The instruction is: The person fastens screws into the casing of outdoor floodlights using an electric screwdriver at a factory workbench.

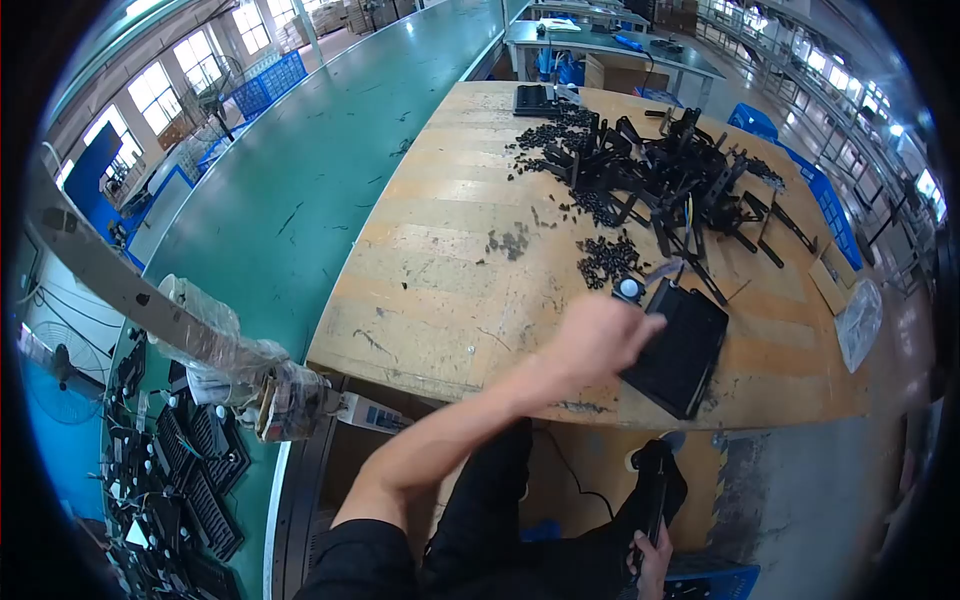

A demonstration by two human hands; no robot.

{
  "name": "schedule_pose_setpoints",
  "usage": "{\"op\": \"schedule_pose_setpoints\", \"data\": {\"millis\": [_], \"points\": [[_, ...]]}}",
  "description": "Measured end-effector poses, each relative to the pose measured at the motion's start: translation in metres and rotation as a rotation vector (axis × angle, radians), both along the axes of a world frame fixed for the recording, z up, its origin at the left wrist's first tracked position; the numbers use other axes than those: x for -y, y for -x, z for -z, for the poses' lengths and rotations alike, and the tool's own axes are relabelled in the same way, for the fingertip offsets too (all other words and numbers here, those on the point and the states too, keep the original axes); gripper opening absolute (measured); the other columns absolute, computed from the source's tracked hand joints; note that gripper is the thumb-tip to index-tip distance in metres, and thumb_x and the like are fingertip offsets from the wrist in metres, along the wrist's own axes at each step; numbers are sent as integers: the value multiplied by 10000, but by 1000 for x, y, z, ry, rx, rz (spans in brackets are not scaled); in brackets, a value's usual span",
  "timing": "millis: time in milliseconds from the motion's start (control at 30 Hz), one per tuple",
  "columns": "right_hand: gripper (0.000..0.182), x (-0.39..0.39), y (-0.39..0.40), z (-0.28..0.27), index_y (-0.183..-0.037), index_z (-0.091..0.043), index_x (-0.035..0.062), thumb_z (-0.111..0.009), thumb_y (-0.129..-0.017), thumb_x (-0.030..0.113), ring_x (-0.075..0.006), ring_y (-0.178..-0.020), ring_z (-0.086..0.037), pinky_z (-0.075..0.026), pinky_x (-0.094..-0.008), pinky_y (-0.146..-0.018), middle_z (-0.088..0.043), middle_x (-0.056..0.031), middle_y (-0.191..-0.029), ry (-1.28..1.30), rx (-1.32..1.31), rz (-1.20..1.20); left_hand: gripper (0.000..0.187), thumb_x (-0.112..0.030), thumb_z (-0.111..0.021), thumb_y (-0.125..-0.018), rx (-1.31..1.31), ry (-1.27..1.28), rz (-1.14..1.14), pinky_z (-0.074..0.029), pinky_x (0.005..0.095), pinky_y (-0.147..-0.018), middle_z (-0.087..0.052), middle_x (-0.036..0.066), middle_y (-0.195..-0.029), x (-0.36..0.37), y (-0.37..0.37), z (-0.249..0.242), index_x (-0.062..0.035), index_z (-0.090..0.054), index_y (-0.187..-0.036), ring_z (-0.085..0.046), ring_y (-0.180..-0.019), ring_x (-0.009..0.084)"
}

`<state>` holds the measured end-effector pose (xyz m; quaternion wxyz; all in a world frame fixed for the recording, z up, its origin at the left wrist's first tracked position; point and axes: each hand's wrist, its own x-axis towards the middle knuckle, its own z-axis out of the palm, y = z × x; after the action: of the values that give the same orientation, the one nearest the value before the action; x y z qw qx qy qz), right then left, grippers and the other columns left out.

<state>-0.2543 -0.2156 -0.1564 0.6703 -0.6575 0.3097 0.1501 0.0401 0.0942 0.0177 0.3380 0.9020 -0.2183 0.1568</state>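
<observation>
My left hand [598, 338] reaches across the table's front edge from the left. Its fingers are curled and somewhat blurred, so what is in them, if anything, is hidden. Just beyond the knuckles is a small round white-topped piece [628, 288], and a flat black panel [682, 350] lies to the right, partly under the fingers. Low in my lap, my right hand [652, 565] is wrapped round a long black bar [656, 508] that points up along my leg. Small black parts [608, 262] form a pile just past my left hand.
A large heap of black brackets [690, 170] covers the back right of the wooden table [440, 290]. A green conveyor [290, 190] runs along the left, with black assemblies [200, 470] at its near end. Further right are a blue crate [825, 205] and a plastic bag [860, 325].
</observation>
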Motion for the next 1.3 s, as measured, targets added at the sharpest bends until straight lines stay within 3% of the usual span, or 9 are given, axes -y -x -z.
{"op": "schedule_pose_setpoints", "data": {"millis": [100, 167, 467, 900, 967, 1033, 1100, 1167, 1300], "points": [[702, -11, -3, 10, -1590, -474, 146, -696, -925, 125, -151, -442, -549, -342, -269, -334, -590, -55, -724, 52, -51, -15, 224, -187, -663, -1024, -14, 125, -343, -532, 417, -600, -695, 218, -707, -92, -67, -22, -3, -769, -953, -694, -589, 326], [721, -22, -17, -10, -1654, -381, 108, -715, -1016, 144, -108, -499, -522, -382, -273, -410, -637, -41, -782, 133, -181, -22, 207, -45, -617, -941, 218, -42, -364, -584, 472, -825, -775, 225, -1000, -170, -153, 14, -7, -774, -1070, -745, -901, 403], [760, -27, -42, 10, -1665, -381, 153, -732, -991, 132, -109, -461, -494, -373, -280, -396, -612, -21, -715, 125, -268, 56, 463, -242, -446, -1102, 66, -400, -142, -422, 440, -1194, -530, 243, -1548, -255, -317, 75, 2, -538, -1484, -525, -1402, 414], [790, -35, -55, 9, -1672, -348, 143, -740, -987, 145, -98, -455, -503, -373, -252, -380, -606, -4, -696, 125, -303, 53, 225, -139, -595, -1007, 56, -334, -133, -569, 478, -965, -686, 169, -1364, -249, -284, 74, -4, -736, -1120, -688, -1089, 441], [802, -37, -56, 5, -1678, -332, 140, -742, -987, 143, -101, -452, -501, -378, -257, -381, -606, -2, -700, 104, -292, 48, 168, -111, -567, -971, 295, -258, -137, -553, 511, -818, -713, 160, -1061, -253, -273, 84, 12, -682, -971, -678, -922, 433], [815, -39, -57, -2, -1683, -317, 138, -743, -988, 141, -105, -449, -499, -382, -261, -381, -607, 1, -703, 87, -273, 42, 178, -120, -571, -976, 320, -229, -108, -563, 496, -830, -724, 138, -1122, -254, -254, 85, 4, -697, -992, -687, -949, 421], [471, -49, -54, -9, -1431, -625, 85, -745, -1000, 234, -107, -428, -462, -353, -261, -377, -568, 16, -648, 146, -151, 129, 189, -128, -574, -980, 347, -205, -79, -572, 482, -842, -735, 116, -1184, -253, -226, 76, -3, -712, -1013, -696, -976, 409], [576, -31, -40, 19, -1509, -554, 121, -718, -961, 192, -128, -435, -504, -348, -262, -358, -580, -20, -686, 77, -152, 93, 307, -187, -610, -1037, -15, -256, -116, -576, 402, -1004, -701, 107, -1392, -248, -190, 51, -70, -746, -1286, -715, -1176, 358], [713, -15, -33, 38, -1597, -469, 172, -693, -920, 177, -148, -439, -542, -344, -266, -339, -593, -55, -722, 15, -156, 24, 266, -156, -669, -1004, 32, -249, -41, -580, 391, -1011, -721, 142, -1342, -252, -145, 45, -39, -770, -1221, -722, -1180, 351]]}}
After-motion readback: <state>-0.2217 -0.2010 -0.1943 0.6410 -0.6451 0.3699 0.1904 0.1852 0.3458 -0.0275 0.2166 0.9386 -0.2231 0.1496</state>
